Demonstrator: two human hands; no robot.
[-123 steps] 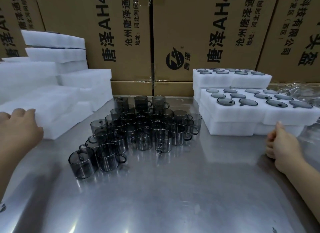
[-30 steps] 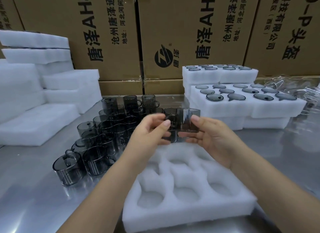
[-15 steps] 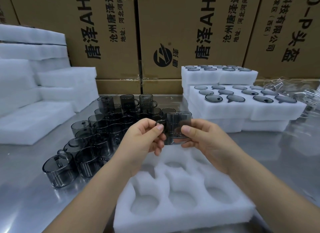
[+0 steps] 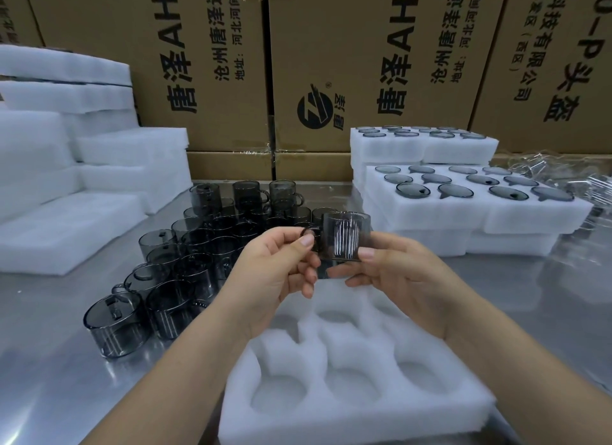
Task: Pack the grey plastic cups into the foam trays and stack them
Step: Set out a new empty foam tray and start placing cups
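A grey see-through cup (image 4: 342,237) with a handle is held upright in the air over the middle of the table. My left hand (image 4: 275,272) pinches its handle, and my right hand (image 4: 394,272) holds its body from the right and below. Under my hands lies a white foam tray (image 4: 361,411) with empty round pockets. Several loose grey cups (image 4: 185,262) stand in a cluster on the steel table to the left.
Filled foam trays (image 4: 473,212) are stacked at the right, another stack (image 4: 420,146) behind them. Plain foam trays (image 4: 66,226) are piled at the left. Cardboard boxes (image 4: 331,63) wall the back. Clear plastic wrap (image 4: 563,173) lies at the far right.
An empty foam tray has come to the table's front. Both hands, apart on the table before, picked up a cup and now hold it slightly higher, the handle turned to my left hand.
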